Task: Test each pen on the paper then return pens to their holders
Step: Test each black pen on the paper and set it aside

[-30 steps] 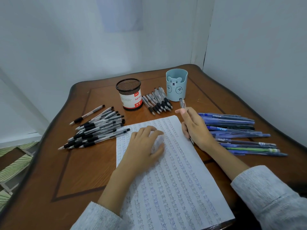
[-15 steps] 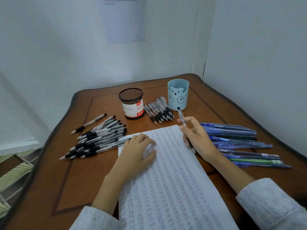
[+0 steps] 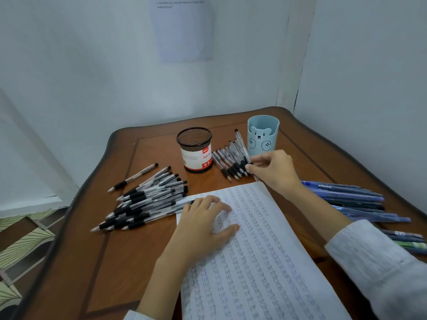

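The pen (image 3: 240, 146) lies just left of the blue bear cup (image 3: 263, 135), outermost in a short row of pens (image 3: 227, 162). Its long axis runs from the near side of the cup away toward the wall. The right hand (image 3: 275, 169), the nearer one, pinches its dark grip end with curled fingers (image 3: 250, 167). The hand hides whether the pen already rests on the surface (image 3: 138, 250). Nearer than the cup, the left hand (image 3: 203, 222) lies released, pressing the paper (image 3: 265, 250).
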